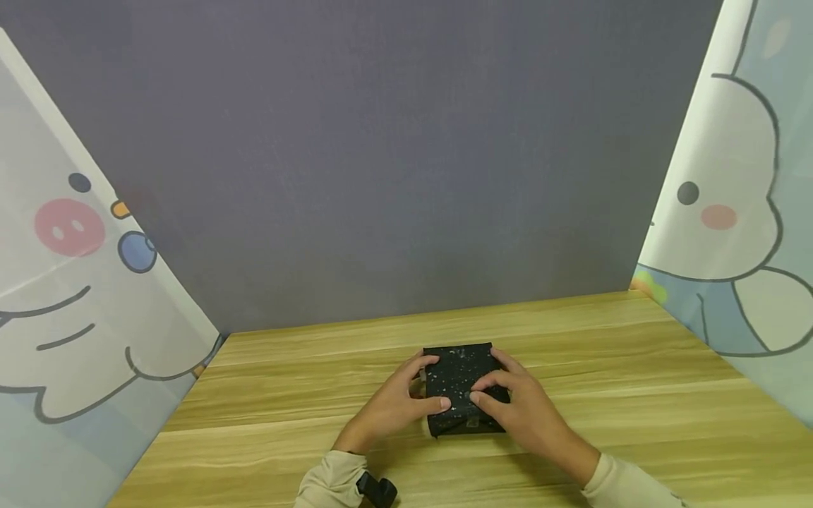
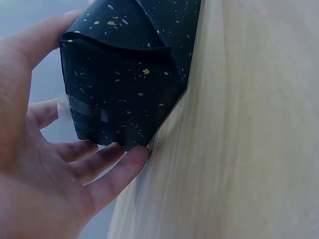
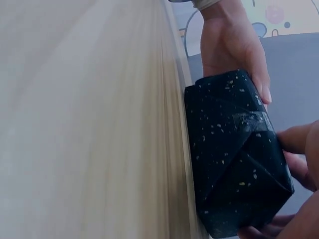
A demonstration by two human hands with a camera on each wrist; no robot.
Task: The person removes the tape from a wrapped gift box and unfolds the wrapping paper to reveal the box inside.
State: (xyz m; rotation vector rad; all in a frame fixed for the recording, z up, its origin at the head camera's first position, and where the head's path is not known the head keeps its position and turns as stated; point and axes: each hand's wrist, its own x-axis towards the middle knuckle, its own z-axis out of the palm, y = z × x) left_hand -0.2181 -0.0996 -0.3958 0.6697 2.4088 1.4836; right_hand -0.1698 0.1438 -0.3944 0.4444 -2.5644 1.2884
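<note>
A box wrapped in black paper with pale and gold flecks (image 1: 459,374) rests on the wooden table, between both hands. My left hand (image 1: 396,406) holds its left side, thumb on the top near the front edge, other fingers along the side and far corner. My right hand (image 1: 524,406) spans the right side; its thumb and index fingertips nearly meet on top, beside a small bit of clear tape (image 1: 472,397). Folded paper closes the box's left end (image 2: 117,89), where a tape strip (image 2: 88,107) lies. Another tape strip (image 3: 251,121) crosses the front edge in the right wrist view.
The wood-grain table (image 1: 286,402) spreads around the box. Behind it rises a dark grey panel (image 1: 406,162). Cartoon-printed sheets stand at the left (image 1: 82,296) and right (image 1: 718,240). A black strap (image 1: 377,489) is round the left sleeve.
</note>
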